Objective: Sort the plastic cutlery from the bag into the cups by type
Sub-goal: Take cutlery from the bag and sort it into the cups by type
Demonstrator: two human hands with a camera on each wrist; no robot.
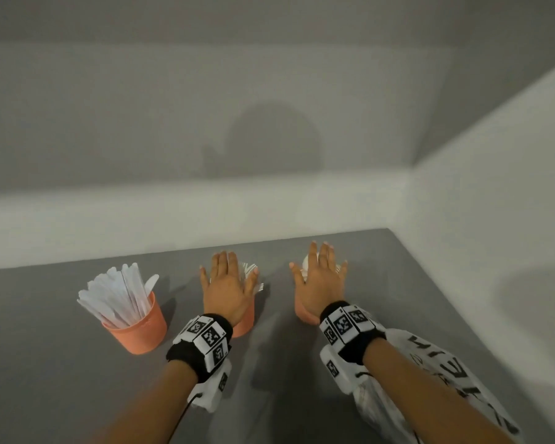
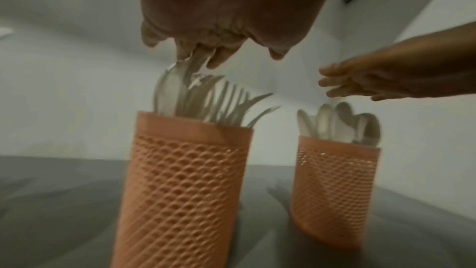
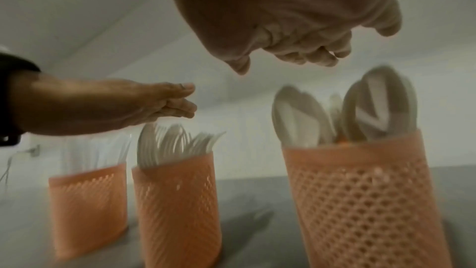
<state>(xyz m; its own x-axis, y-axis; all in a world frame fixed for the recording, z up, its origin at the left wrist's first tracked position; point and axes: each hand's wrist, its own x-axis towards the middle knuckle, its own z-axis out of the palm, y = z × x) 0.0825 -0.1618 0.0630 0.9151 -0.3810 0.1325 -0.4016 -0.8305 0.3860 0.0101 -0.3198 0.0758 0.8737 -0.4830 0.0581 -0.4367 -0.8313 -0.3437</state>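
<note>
Three orange mesh cups stand in a row on the grey table. The left cup holds white knives. My left hand hovers flat and open over the middle cup, its fingertips right at the tops of the forks. My right hand is spread flat just above the right cup, which is full of spoons. Neither hand holds anything. In the head view both hands hide most of the two cups beneath them.
A crumpled white bag with black lettering lies on the table under my right forearm. White walls close off the table at the back and on the right. Grey tabletop shows in front of the cups.
</note>
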